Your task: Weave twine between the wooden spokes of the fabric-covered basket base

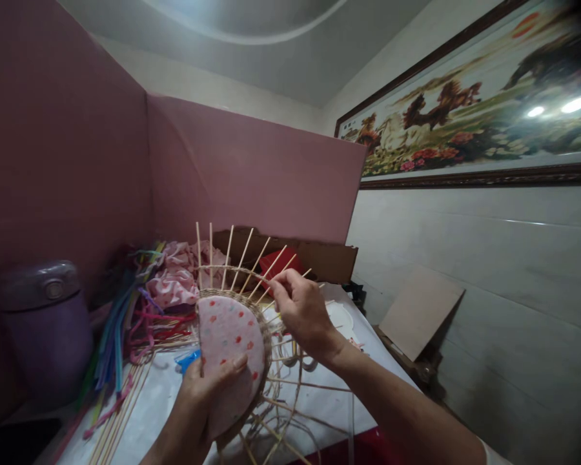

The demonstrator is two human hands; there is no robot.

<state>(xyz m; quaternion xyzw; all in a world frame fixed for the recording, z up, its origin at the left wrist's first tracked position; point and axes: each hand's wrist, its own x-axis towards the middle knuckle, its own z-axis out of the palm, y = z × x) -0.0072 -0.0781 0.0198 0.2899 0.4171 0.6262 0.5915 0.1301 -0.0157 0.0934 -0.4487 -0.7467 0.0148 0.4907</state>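
My left hand grips a half-round piece covered in pale pink dotted fabric, its thumb lying across the front. Along the curved edge runs a woven twine border. Thin wooden sticks fan out from that border, upward and to the right. A strand of twine crosses several of the upper sticks, a little above the border. Its right end is pinched between the thumb and fingers of my right hand, which partly covers the sticks behind. Loose twine hangs below my right forearm.
Coloured fuzzy stems and crumpled pink fabric lie on the left. Beside them stands a purple container. Loose sticks rest on the white tabletop. Pink panels rise behind, and a board leans at right.
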